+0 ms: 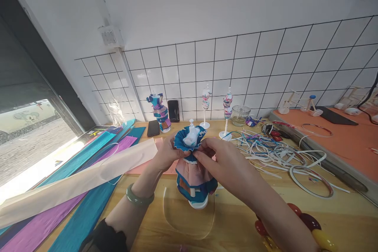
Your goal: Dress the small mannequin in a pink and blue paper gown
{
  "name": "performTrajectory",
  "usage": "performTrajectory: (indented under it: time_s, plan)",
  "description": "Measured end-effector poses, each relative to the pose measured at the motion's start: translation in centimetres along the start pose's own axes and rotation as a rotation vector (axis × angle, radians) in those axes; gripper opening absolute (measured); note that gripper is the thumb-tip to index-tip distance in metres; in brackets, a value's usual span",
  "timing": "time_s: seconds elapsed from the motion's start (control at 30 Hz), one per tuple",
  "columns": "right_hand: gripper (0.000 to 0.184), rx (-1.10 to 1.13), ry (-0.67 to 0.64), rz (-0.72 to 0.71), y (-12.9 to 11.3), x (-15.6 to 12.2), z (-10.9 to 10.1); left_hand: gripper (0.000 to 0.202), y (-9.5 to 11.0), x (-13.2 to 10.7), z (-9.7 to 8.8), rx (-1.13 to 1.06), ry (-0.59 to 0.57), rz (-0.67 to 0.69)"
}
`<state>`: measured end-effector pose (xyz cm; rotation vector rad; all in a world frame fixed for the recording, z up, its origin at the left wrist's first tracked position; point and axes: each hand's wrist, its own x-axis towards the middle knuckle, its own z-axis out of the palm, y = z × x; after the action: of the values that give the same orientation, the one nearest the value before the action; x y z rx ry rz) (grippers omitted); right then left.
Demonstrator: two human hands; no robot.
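Note:
A small white dress form (pixel 191 138) stands upright on the table before me, on a round white base. A pleated blue crepe-paper ruffle (pixel 178 140) flares around its upper part. Below it hangs a tiered skirt (pixel 189 173) in pink with blue edges. My left hand (pixel 165 154) grips the ruffle's underside from the left, thumb in front. From the right, my right hand (pixel 220 159) pinches the gathered lower edge of the ruffle. The tips of its fingers are partly hidden behind the paper.
Crepe-paper strips (pixel 88 173) lie at left. Behind stand a dressed form (pixel 161 114), two slimmer forms (pixel 206 100) on stands and a phone (pixel 173 111) against the tiled wall. Paper scraps (pixel 271 149) and a ring (pixel 311 181) lie at right, beside an orange-topped surface (pixel 348 138).

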<state>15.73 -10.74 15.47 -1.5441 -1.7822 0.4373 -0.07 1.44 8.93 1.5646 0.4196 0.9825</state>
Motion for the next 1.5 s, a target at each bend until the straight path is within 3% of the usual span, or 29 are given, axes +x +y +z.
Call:
performTrajectory:
  time_s: [0.83,1.07,1.17,1.27,1.5]
  plan:
    - [0.024,-0.047,-0.033,0.004,0.0,-0.1,-0.2,0.058,0.1,-0.1,0.3,-0.032,0.063,-0.024]
    - [0.017,0.044,-0.005,-0.01,0.6,0.4,-0.3,0.055,0.1,-0.1,0.4,-0.087,0.056,-0.018]
    - [0.015,0.063,0.0,-0.024,1.2,0.9,-0.7,0.055,0.3,-0.2,0.4,-0.103,-0.003,-0.022]
    - [0.022,0.089,-0.017,-0.057,2.1,1.5,-0.8,0.052,0.4,-0.2,0.4,-0.107,-0.061,-0.023]
    - [0.037,0.193,0.0,-0.023,3.5,2.4,0.1,0.058,0.8,-0.4,1.1,-0.12,-0.064,-0.02]
